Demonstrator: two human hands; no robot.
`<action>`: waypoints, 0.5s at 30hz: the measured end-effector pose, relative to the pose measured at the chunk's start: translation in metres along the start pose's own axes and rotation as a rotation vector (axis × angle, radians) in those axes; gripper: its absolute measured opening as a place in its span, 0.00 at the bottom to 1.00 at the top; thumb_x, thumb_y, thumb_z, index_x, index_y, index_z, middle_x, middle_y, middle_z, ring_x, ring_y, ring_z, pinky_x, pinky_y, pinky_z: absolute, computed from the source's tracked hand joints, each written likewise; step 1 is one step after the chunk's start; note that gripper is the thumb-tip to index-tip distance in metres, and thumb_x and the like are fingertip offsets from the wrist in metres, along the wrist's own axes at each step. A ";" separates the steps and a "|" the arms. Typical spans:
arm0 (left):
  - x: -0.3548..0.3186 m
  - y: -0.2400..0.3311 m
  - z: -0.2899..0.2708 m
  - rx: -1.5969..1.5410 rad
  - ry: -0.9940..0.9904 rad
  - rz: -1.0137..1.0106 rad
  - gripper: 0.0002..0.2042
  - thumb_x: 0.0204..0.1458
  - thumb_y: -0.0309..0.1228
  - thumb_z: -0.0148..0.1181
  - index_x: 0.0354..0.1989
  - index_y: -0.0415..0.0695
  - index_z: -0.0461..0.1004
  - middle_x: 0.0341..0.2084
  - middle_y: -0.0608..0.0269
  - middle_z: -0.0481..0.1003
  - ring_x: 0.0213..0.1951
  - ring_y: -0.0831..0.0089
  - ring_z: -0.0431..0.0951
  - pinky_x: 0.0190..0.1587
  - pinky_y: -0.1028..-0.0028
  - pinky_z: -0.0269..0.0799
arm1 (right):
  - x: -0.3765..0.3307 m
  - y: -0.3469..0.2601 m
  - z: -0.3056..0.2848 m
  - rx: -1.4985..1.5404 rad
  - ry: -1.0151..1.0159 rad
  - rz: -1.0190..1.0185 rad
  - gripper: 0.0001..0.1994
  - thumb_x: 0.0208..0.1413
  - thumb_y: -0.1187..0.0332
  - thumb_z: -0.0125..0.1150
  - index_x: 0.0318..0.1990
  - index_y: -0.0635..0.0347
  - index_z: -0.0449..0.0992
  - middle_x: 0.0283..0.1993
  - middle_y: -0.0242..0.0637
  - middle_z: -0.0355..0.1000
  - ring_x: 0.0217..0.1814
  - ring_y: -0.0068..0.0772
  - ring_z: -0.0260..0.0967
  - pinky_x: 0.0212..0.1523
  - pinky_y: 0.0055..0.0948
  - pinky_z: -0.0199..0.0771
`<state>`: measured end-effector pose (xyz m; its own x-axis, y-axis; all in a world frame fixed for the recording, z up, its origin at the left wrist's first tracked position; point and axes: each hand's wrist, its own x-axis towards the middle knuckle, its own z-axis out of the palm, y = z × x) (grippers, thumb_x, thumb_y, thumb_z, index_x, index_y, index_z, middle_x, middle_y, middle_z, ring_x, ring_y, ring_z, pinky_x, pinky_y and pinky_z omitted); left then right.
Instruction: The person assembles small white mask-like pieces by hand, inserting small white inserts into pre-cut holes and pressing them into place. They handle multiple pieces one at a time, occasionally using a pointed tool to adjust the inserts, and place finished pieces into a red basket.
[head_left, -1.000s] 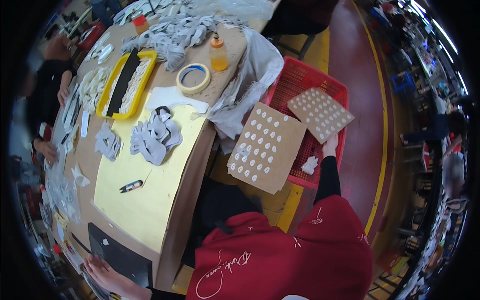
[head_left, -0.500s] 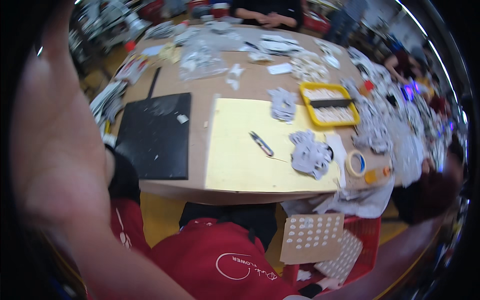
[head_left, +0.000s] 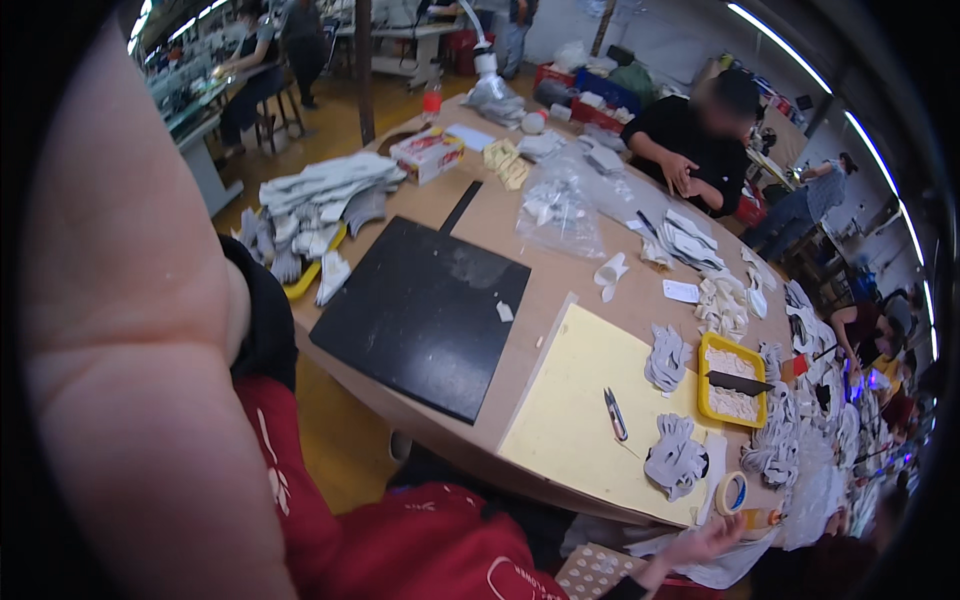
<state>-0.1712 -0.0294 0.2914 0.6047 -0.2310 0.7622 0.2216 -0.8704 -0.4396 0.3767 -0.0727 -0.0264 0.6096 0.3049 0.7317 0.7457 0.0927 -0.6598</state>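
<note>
My bare left arm [head_left: 130,300] rises large along the left side, and its hand lies outside the picture. At the table's near right edge my right hand [head_left: 708,541] is held with its fingers apart and nothing visible in them. Close to it are a masking tape roll [head_left: 731,493] and a small bottle of orange liquid [head_left: 762,518]. Below that hand shows a brown card with white dots [head_left: 600,572], partly hidden by my sleeve. A yellow sheet [head_left: 560,420] carries thread snips [head_left: 614,414] and two bunches of grey fabric pieces, the nearer one [head_left: 676,457] beside the tape.
A black board [head_left: 420,315] lies left of the sheet. Beyond are a yellow tray [head_left: 735,413] with pale pieces, a clear plastic bag [head_left: 560,205] and stacked grey pieces [head_left: 325,195]. Across the table sits a person in black [head_left: 700,140]; fabric heaps line the right.
The view has swung left, tilting the table in the picture. My right hand has come up from the dotted cards in the red crate to the table's edge. My left arm stays raised.
</note>
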 end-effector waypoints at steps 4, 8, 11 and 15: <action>-0.021 0.004 -0.026 0.108 -0.026 -0.071 0.27 0.57 0.36 0.57 0.65 0.42 0.62 0.56 0.47 0.71 0.60 0.54 0.69 0.63 0.55 0.62 | -0.034 -0.080 0.103 0.217 -0.363 -0.218 0.16 0.61 0.82 0.52 0.56 0.69 0.70 0.56 0.45 0.70 0.53 0.40 0.67 0.51 0.34 0.69; -0.042 0.013 -0.059 0.245 0.003 -0.064 0.26 0.56 0.34 0.58 0.64 0.43 0.63 0.55 0.48 0.72 0.59 0.55 0.70 0.62 0.56 0.63 | -0.058 -0.169 0.164 0.496 -0.880 -0.262 0.16 0.53 0.84 0.57 0.50 0.66 0.74 0.52 0.47 0.72 0.55 0.46 0.71 0.52 0.34 0.71; -0.042 0.027 -0.085 0.379 -0.002 -0.101 0.26 0.56 0.32 0.58 0.64 0.43 0.64 0.54 0.48 0.72 0.58 0.55 0.71 0.61 0.57 0.64 | -0.082 -0.209 0.224 0.583 -1.277 -0.357 0.15 0.58 0.78 0.58 0.53 0.63 0.75 0.57 0.46 0.71 0.60 0.49 0.69 0.59 0.39 0.69; -0.084 0.045 -0.099 0.553 0.093 -0.304 0.25 0.55 0.30 0.59 0.63 0.44 0.65 0.53 0.49 0.73 0.57 0.55 0.72 0.60 0.57 0.66 | -0.121 -0.238 0.296 0.572 -1.408 -0.543 0.21 0.62 0.71 0.57 0.63 0.60 0.70 0.68 0.48 0.64 0.69 0.53 0.62 0.66 0.42 0.63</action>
<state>-0.2876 -0.0919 0.2548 0.3891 -0.0672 0.9188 0.7500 -0.5561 -0.3582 0.0459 0.1492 -0.0091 -0.6388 0.6737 0.3716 0.3902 0.6999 -0.5982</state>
